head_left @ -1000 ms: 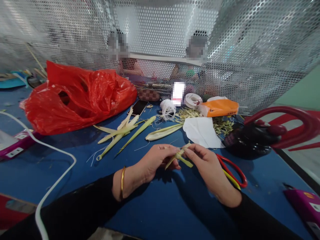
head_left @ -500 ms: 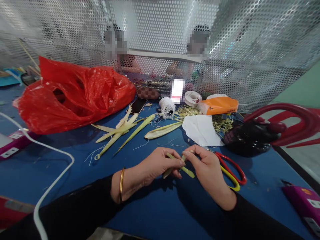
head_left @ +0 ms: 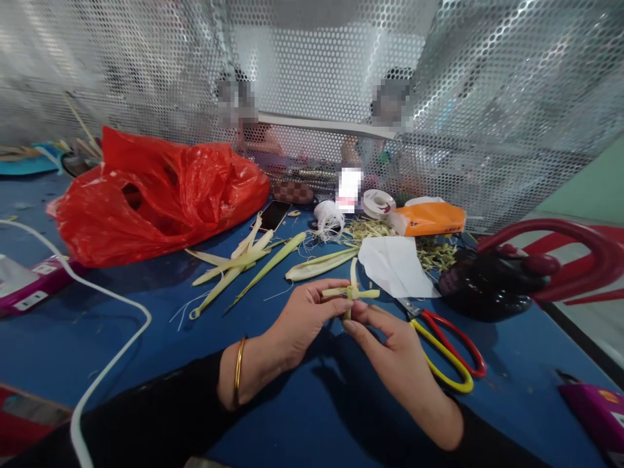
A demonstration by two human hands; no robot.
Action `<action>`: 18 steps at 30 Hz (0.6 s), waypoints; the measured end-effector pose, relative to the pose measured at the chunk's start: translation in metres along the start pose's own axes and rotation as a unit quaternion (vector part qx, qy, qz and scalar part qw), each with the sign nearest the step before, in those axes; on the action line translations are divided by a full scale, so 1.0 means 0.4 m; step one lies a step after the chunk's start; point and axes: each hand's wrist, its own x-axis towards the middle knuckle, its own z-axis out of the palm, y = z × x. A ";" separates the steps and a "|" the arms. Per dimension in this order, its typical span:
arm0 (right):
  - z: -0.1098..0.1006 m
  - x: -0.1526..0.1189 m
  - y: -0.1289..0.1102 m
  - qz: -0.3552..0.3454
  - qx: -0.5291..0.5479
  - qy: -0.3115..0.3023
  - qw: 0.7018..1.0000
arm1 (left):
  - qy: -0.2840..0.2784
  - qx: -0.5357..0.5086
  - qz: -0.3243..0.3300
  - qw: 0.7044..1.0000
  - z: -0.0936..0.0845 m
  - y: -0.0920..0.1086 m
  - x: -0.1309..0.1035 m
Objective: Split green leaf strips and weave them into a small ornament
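Note:
Between my two hands is a small cross-shaped piece of folded pale green leaf strips (head_left: 353, 292), with one strip pointing up and others out to the sides. My left hand (head_left: 305, 318), with a gold bangle at the wrist, pinches it from the left. From the lower right, my right hand (head_left: 390, 341) pinches its lower end between thumb and fingers. Loose husk-like leaves (head_left: 234, 263) lie crossed on the blue table (head_left: 287, 422), beyond my left hand. Scissors (head_left: 446, 351) with red and yellow handles lie just right of my right hand.
A red plastic bag (head_left: 160, 201) stands at the back left near a dark phone (head_left: 275, 216). White string (head_left: 330, 220), white paper (head_left: 397, 263) and an orange packet (head_left: 431, 218) lie ahead. A black teapot (head_left: 487, 283) is right; a white cable (head_left: 114, 351) crosses the left.
The leaf piece has turned, and one strip now stands upright above my fingers. My right hand has shifted lower on it. The whole view has moved slightly, showing more of the scissors.

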 end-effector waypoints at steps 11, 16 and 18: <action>-0.002 0.005 -0.004 -0.042 0.015 -0.030 0.999 | 0.026 -0.029 -0.029 0.999 0.001 -0.014 -0.005; -0.002 0.006 -0.013 -0.072 -0.001 -0.035 0.997 | 0.034 -0.028 -0.042 0.998 -0.002 -0.021 -0.006; -0.001 0.006 -0.014 -0.075 -0.006 -0.044 0.996 | 0.037 -0.026 -0.045 0.998 -0.002 -0.020 -0.005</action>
